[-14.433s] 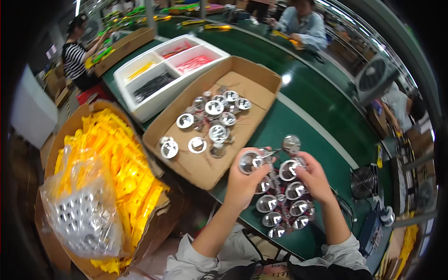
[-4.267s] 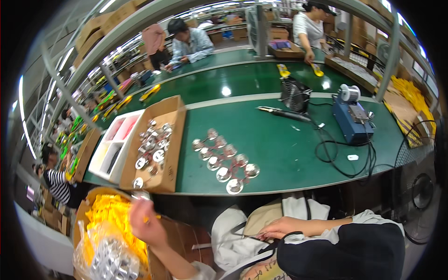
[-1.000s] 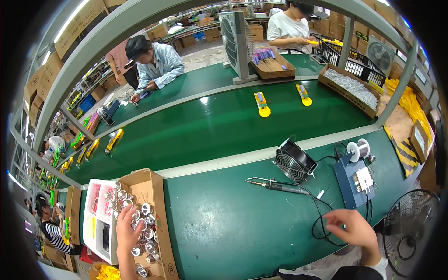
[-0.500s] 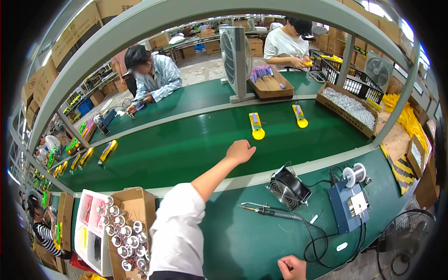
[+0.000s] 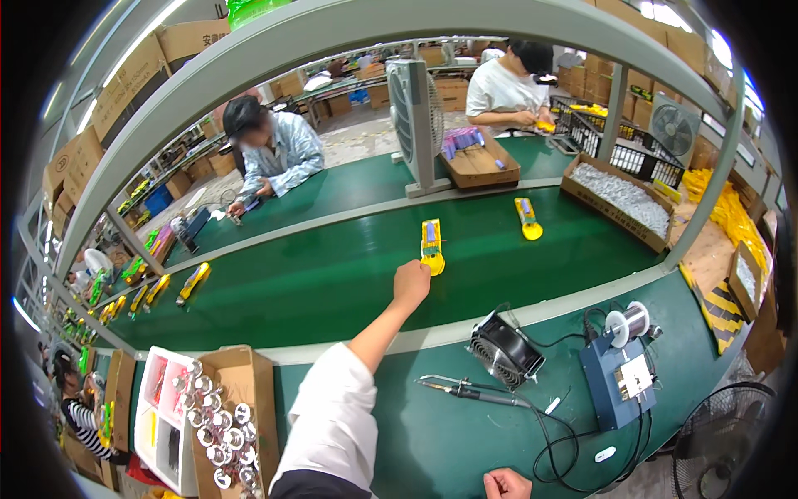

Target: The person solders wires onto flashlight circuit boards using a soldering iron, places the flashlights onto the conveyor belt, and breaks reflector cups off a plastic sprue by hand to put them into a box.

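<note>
My left hand (image 5: 412,284) stretches over the green conveyor belt (image 5: 332,266), its fingers closed at the round end of a yellow plastic housing (image 5: 431,246). This housing carries a purple cylindrical cell and a small green circuit board, and lies lengthwise away from me. Part of my grip is hidden behind the hand. A second, similar yellow housing (image 5: 529,220) lies farther right on the belt. My right hand (image 5: 507,484) rests curled at the near edge of the green bench (image 5: 449,441), with nothing visible in it. A soldering iron (image 5: 478,392) lies on the bench beyond it.
A blue solder feeder (image 5: 619,378) with a wire spool and a small black fan (image 5: 505,351) stand at right, with cables. A carton of shiny reflector cups (image 5: 237,358) and a white foam tray (image 5: 154,453) are at left. Two people work across the belt.
My left hand has shifted slightly left and come onto the nearer yellow housing. Both housings on the belt have moved left in view. My right hand stays curled near the bench edge.
</note>
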### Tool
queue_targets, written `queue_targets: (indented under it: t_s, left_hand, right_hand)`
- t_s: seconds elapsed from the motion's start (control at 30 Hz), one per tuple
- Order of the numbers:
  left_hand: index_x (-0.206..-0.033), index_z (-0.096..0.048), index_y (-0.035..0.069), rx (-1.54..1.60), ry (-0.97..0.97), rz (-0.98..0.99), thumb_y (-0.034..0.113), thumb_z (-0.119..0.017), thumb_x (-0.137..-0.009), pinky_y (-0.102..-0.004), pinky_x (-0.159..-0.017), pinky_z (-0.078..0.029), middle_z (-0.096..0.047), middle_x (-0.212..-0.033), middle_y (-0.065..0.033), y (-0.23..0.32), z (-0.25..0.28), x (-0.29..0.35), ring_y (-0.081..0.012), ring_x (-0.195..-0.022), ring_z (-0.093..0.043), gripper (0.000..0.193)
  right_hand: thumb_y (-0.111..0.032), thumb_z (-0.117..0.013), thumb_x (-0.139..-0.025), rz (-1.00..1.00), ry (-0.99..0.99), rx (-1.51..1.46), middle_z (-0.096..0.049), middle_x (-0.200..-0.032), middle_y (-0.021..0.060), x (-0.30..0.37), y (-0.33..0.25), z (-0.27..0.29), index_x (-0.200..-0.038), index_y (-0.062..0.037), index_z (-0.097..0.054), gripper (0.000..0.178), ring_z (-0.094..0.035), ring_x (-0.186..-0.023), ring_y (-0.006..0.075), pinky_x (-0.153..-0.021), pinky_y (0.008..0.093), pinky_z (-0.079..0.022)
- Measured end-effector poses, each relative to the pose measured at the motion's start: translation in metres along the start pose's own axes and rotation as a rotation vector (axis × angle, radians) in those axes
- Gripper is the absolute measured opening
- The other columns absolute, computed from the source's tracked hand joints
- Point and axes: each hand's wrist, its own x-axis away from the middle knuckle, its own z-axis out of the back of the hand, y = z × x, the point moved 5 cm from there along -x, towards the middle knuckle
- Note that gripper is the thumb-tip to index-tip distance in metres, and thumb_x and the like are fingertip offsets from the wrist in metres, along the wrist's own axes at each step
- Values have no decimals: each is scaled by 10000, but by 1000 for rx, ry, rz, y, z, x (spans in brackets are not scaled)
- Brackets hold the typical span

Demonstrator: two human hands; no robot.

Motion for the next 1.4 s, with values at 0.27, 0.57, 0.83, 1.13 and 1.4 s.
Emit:
queue_targets:
  t_s: [0.27, 0.57, 0.83, 1.13, 1.4]
  left_hand:
    - [-677, -518, -29, 44, -118, 46, 155, -457, -809, -438, -521, -421, -521, -598, -231, 9, 165, 200, -394, -580, -534, 235]
    - [-616, -465, 29, -108, -187, 319, 156, -519, -796, -427, -473, -425, -518, -565, -180, 14, 162, 413, -360, -516, -527, 227]
    - [-660, -597, 91, -444, -737, 301, 421, -555, -778, -390, -538, -454, -579, -608, -108, 41, 194, 334, -299, -591, -574, 353]
    - [-907, -546, 81, 17, -270, -623, 150, -628, -707, -360, -718, -410, -499, -891, -55, 116, 70, 221, -248, -839, -484, 227]
    - [-883, -547, 118, -136, -61, -742, 175, -526, -694, -306, -683, -361, -498, -896, -1, 149, 92, 263, -165, -826, -472, 198]
  right_hand:
    - [-67, -617, -738, -61, -61, -154, -522, -534, 44, 4, 20, -13, -681, -20, -572, 87, -455, -410, 83, -409, 209, -365]
    - [-67, -622, -728, -75, -92, -173, -540, -541, 47, 6, 23, -14, -686, -26, -577, 74, -492, -416, 101, -412, 216, -383]
    - [-50, -609, -744, -81, -102, -195, -544, -557, 60, 4, 20, -6, -703, -6, -568, 72, -511, -450, 95, -429, 212, -394]
    - [-57, -580, -782, -211, -112, -357, -550, -585, 17, 1, 26, -13, -794, 9, -569, 68, -487, -499, 36, -457, 184, -394]
    - [-181, -405, -907, -377, -59, -933, -517, -988, 119, -37, 4, -16, -1142, -13, -392, 290, -524, -809, 132, -645, 252, -456]
